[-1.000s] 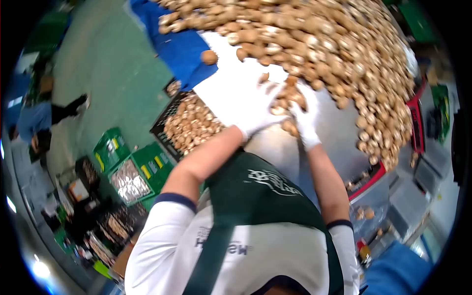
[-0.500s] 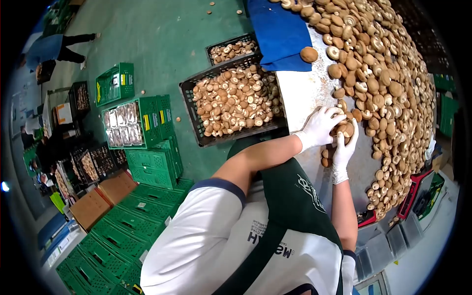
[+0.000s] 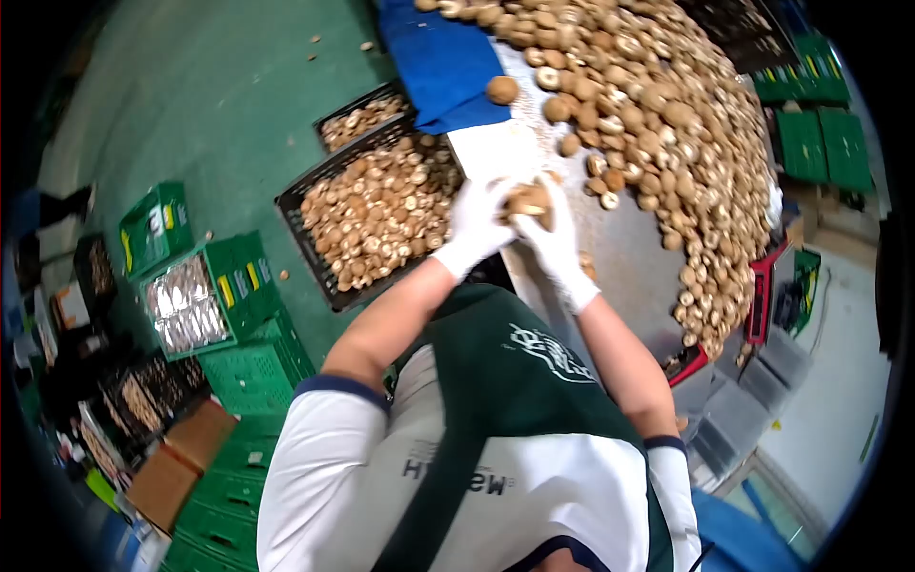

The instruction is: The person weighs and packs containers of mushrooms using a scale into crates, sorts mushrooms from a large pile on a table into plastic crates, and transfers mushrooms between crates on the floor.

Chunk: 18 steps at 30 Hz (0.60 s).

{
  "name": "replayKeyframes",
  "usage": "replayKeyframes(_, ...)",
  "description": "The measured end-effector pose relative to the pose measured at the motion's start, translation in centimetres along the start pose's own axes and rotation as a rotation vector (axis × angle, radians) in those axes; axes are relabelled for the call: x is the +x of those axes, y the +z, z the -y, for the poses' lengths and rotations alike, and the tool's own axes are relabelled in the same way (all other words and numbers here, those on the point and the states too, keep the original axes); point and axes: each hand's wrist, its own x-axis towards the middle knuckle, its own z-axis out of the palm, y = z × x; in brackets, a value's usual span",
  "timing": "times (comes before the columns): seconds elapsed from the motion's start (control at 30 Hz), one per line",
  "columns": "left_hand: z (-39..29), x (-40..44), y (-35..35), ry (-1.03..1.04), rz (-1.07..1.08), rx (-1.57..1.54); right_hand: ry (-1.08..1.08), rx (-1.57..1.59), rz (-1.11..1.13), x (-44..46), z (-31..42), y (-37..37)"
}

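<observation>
Both my hands wear white gloves and meet over the left edge of the metal table (image 3: 629,253). My left hand (image 3: 477,221) and my right hand (image 3: 553,238) are curled around brown mushrooms (image 3: 529,203) between them; the exact number is hidden. A large pile of mushrooms (image 3: 658,124) covers the back and right of the table. One single mushroom (image 3: 502,91) lies by the blue cloth (image 3: 448,67). Left of my hands is a black crate (image 3: 334,296) full of mushrooms.
A smaller black crate (image 3: 326,143) of mushrooms stands behind the full one. Green crates (image 3: 257,367) are stacked at the left, one holding shiny packs (image 3: 186,305). Cardboard boxes (image 3: 176,467) lie lower left. Grey bins (image 3: 734,410) sit at the right. Part of a person (image 3: 62,205) shows far left.
My hands, with mushrooms between them, have moved left from over the table to its edge beside the black crate. The camera view has turned as well.
</observation>
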Motion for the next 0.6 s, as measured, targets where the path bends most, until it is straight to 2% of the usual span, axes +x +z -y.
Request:
replayKeyframes(0.03,1.6,-1.3,0.3,-0.094,-0.190,-0.291,0.035,0.074,0.256,0.9,3.2,0.7)
replayKeyframes(0.07,2.6,-2.1,-1.8,-0.063,-0.189,-0.035,0.125,0.256,0.248,0.0,0.1,3.5)
replayKeyframes(0.1,3.5,-2.8,-3.5,0.020,-0.254,-0.050,0.120,0.188,0.306,-0.1,3.7,4.3)
replayKeyframes(0.13,4.9,-3.9,-4.5,-0.106,-0.291,-0.165,-0.015,0.020,0.277,-0.5,4.1,5.8)
replayKeyframes(0.17,7.1,-4.9,-5.0,-0.173,-0.330,-0.109,-0.144,-0.151,0.226,-0.9,4.6,7.2)
replayKeyframes(0.2,7.8,-5.3,-6.5,-0.245,-0.291,-0.042,-0.120,-0.175,0.271,-1.1,6.2,7.5)
replayKeyframes(0.27,11.0,-7.4,-7.9,-0.359,-0.196,0.392,-0.070,-0.272,0.327,-1.6,8.0,6.8)
replayKeyframes(0.3,11.2,-7.9,-8.8,-0.450,-0.153,0.440,-0.041,-0.348,0.336,-1.7,8.1,6.4)
replayKeyframes(0.37,10.9,-8.0,-10.0,-0.415,-0.142,0.391,0.005,-0.218,0.285,-2.2,6.3,4.4)
replayKeyframes(0.43,8.7,-7.2,-10.2,-0.316,-0.137,0.290,0.153,-0.322,0.160,-3.9,5.2,1.1)
replayKeyframes(0.5,6.6,-5.9,-8.8,-0.158,-0.110,0.258,-0.078,-0.579,-0.002,-6.2,2.8,-2.4)
replayKeyframes(0.57,2.9,-3.7,-7.1,-0.024,-0.028,0.166,0.000,-0.863,-0.159,-8.4,1.4,-4.5)
replayKeyframes(0.6,1.2,-2.6,-5.9,0.041,0.019,0.102,-0.024,-0.838,-0.254,-9.2,-0.2,-5.2)
